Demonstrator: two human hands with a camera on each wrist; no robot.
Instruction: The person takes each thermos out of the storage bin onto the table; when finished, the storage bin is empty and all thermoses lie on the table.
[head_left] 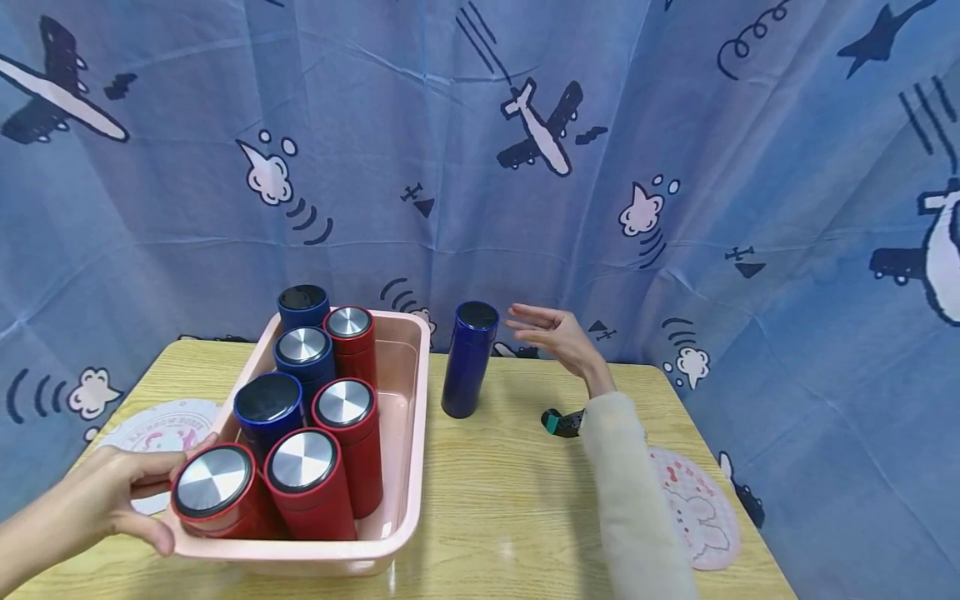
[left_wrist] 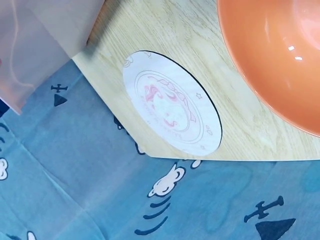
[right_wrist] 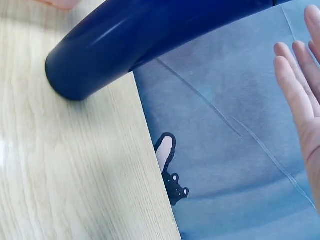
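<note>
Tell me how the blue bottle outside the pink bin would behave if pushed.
The blue bottle stands tall on a narrow base, so a high push would likely tip it. Its smooth, glossy side may feel slippery, and its round body would probably roll if toppled.

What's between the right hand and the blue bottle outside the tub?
Nothing: in the right wrist view, a gap parts the right hand from the bottle, with curtain behind.
</note>
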